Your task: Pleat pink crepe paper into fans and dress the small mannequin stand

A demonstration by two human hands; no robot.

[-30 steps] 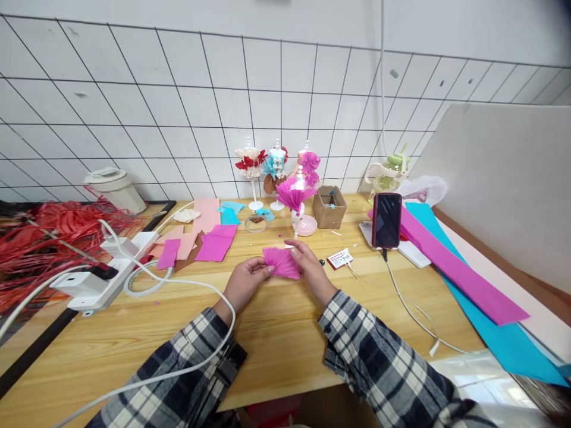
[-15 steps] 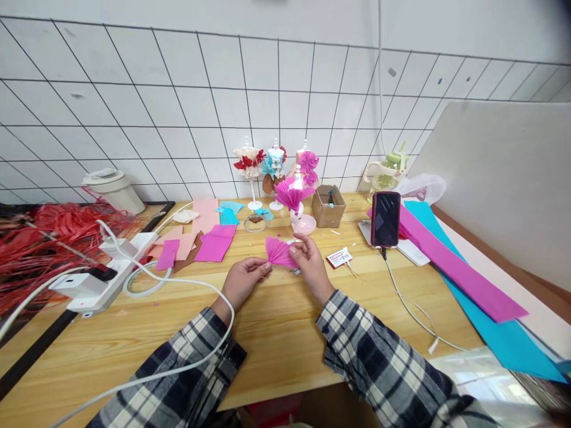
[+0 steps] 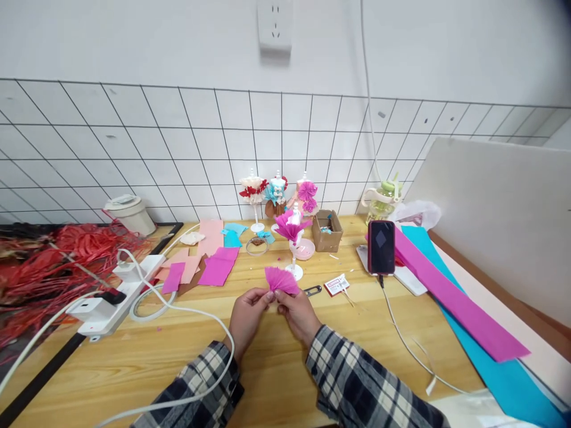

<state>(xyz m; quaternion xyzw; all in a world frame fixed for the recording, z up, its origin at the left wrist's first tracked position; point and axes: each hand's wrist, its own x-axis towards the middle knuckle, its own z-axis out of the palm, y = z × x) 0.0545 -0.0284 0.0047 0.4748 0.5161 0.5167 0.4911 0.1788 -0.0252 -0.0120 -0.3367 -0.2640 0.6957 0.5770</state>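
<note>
Both hands, left (image 3: 248, 318) and right (image 3: 298, 312), meet low, fingers pinching the magenta paper fan's (image 3: 281, 280) gathered base.

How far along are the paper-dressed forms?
Looks done: three rear forms, dressed in paper. In hand: pleated magenta piece, pinched by left hand and right hand. Probably remaining: front form, magenta-trimmed but white on top; magenta sheets lie flat, unpleated.

A white wall (image 3: 178, 44) with black-lined tiles (image 3: 263, 139) meets a wooden table (image 3: 187, 356).
</note>
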